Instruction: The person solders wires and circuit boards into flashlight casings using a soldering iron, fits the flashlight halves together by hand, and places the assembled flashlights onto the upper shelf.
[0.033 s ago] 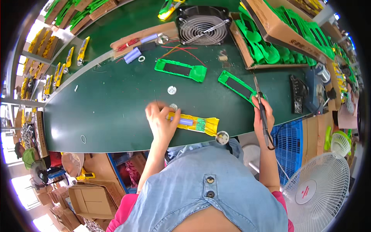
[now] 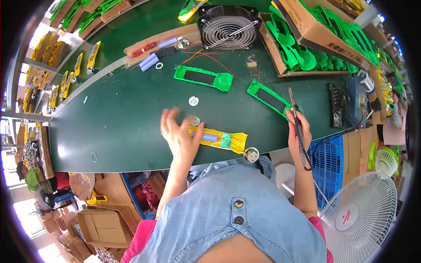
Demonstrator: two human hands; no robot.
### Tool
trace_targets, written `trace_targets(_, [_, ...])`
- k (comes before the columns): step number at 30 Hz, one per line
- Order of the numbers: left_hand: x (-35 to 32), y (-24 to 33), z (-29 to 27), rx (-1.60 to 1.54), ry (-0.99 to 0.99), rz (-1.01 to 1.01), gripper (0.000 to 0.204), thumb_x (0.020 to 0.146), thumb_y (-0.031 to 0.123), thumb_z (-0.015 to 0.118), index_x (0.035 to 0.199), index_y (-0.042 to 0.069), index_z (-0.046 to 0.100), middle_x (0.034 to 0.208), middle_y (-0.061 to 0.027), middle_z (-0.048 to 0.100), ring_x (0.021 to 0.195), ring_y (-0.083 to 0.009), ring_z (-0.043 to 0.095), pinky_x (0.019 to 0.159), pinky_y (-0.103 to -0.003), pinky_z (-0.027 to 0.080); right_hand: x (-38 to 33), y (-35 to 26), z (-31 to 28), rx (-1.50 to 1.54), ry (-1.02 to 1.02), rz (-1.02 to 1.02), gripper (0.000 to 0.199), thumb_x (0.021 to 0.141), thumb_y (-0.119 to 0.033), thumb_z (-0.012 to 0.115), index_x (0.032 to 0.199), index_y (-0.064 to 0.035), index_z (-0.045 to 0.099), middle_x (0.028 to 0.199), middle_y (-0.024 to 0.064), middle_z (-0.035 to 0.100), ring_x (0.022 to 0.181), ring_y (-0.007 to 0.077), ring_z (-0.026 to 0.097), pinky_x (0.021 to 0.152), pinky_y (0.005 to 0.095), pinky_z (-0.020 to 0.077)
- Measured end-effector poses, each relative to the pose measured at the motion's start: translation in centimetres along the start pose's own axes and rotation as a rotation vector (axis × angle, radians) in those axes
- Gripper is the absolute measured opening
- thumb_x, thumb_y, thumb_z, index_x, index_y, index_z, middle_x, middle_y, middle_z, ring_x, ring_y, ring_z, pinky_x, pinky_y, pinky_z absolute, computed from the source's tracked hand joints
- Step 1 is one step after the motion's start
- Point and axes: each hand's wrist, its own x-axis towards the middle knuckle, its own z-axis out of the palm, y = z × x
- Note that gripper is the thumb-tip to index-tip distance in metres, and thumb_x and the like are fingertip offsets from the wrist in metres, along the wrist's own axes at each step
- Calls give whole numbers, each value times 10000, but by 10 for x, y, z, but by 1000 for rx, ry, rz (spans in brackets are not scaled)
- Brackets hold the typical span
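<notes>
My left hand (image 2: 179,135) has its fingers spread and holds nothing; its thumb is at the left end of a yellow flashlight-like housing (image 2: 239,139). Inside that housing lie a blue-purple battery cell (image 2: 205,136), a green circuit board (image 2: 226,141) and thin wires. A round silvery lamp head (image 2: 251,155) sits at its right end, over the table's front edge. My right hand (image 2: 299,131) is closed round a soldering iron (image 2: 299,127), tip pointing away from me. Just left of the iron is a green housing half (image 2: 268,98). Small round discs (image 2: 193,101) lie beyond my left hand.
Another green housing half (image 2: 203,78) lies farther back. Behind it are a black fan with a wire guard (image 2: 230,28) and a cardboard strip (image 2: 164,39) with cells and wires. Cartons of green parts (image 2: 302,61) stand at back right, near a solder spool (image 2: 365,82).
My left hand's fingers have opened and lifted slightly up and left of the yellow housing. A thin dark strand by those fingers no longer shows. My right hand stays put with the iron.
</notes>
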Motion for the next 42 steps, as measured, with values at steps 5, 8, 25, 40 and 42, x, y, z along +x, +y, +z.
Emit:
trace_targets(5, [7, 33, -41, -316, 68, 347, 291, 621, 134, 708, 897, 79, 637, 1031, -88, 530, 984, -276, 473, 834, -418, 388, -43, 3, -17, -37, -58, 70, 351, 830, 28, 532, 1155, -28, 410, 1034, 112, 625, 1060, 200, 543, 918, 293, 387])
trace_targets(8, [14, 60, -33, -569, -363, 641, 344, 604, 116, 649, 939, 55, 605, 994, -84, 533, 966, -263, 486, 843, -405, 400, -53, 4, -10, -19, 2, 61, 362, 831, 28, 529, 1163, -32, 401, 1044, 113, 625, 1054, 199, 548, 913, 292, 389])
trace_targets(25, [37, 17, 16, -441, -332, 393, 83, 706, 19, 601, 771, 61, 632, 783, -42, 541, 711, -207, 531, 737, -337, 420, -30, -32, 0, 67, -164, -283, 345, 661, 0, 694, 985, -37, 581, 895, 106, 647, 769, 269, 635, 859, 419, 451])
trace_targets(40, [49, 29, 26, -254, -808, 490, 148, 621, -23, 578, 754, 36, 603, 799, -119, 510, 828, -272, 527, 700, -352, 460, -19, -44, 41, 848, -36, 790, 135, 800, -5, 589, 925, 46, 575, 746, 98, 612, 613, 137, 594, 506, 230, 469])
trace_targets(42, [50, 30, 27, -236, -823, 495, 155, 617, -35, 570, 753, 32, 606, 806, -124, 513, 847, -275, 531, 715, -350, 467, -19, -44, 41, 827, -42, 786, 137, 801, -13, 592, 928, 37, 580, 752, 89, 614, 622, 128, 599, 497, 216, 458])
